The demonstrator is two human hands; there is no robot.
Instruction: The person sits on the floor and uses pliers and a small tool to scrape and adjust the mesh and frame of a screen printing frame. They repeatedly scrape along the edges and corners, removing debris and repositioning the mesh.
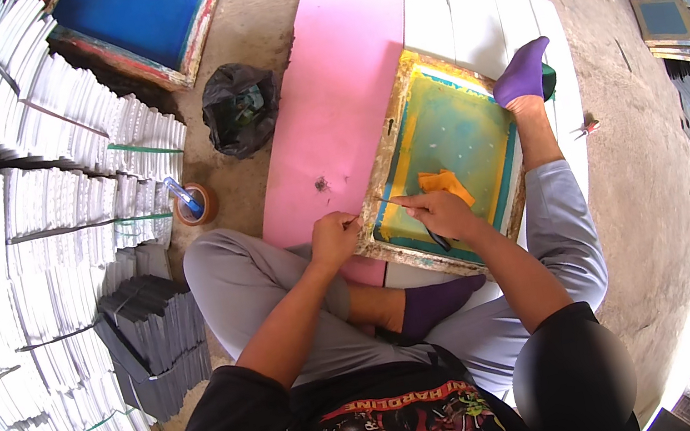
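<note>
On the floor, between the legs, the screen frame [394, 137] lies flat over a pink sheet [341, 87].
Left hand [333, 239] clenched on the frame's near corner; right hand [440, 213] grasping a dark-handled tool [436, 237] by an orange rag [445, 184]; frame looks stiff and light, its mesh fragile; best gripped by the rails.

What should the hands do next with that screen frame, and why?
Probably draw the right hand with its dark-handled tool across the green mesh, toward the orange patch. The left hand already grips the frame's near corner, steadying it over the pink sheet.
</note>
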